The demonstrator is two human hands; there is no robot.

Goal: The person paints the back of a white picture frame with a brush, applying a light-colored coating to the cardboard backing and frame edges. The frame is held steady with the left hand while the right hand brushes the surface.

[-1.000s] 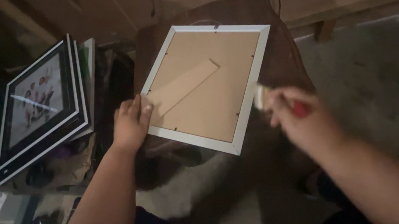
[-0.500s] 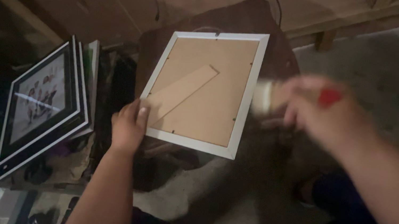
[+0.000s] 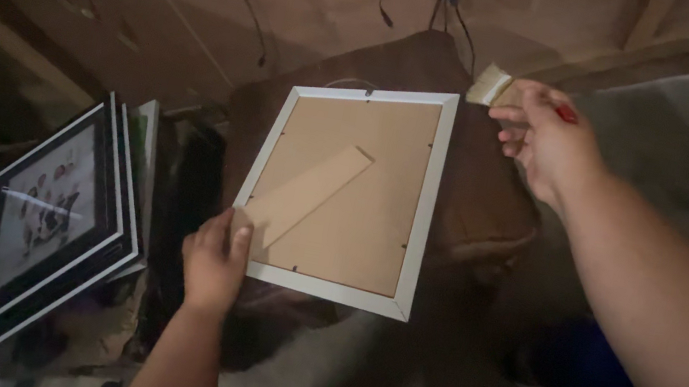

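Frame (image 3: 343, 193) with a white border lies face down (cardboard back up) at centre on a brown stool (image 3: 484, 198). Left hand (image 3: 214, 258) pinches its lower-left corner. Right hand (image 3: 549, 139), upper right, holds a small brush (image 3: 489, 85). Framed pictures (image 3: 56, 220) lean at left.

Support: a rounded brown stool (image 3: 484, 198), top dark and worn.
On it: a white picture frame (image 3: 344, 194) lying face down, tan backing board up, its lower corner overhanging the edge.
Beside: framed pictures (image 3: 56, 220) leaning stacked.
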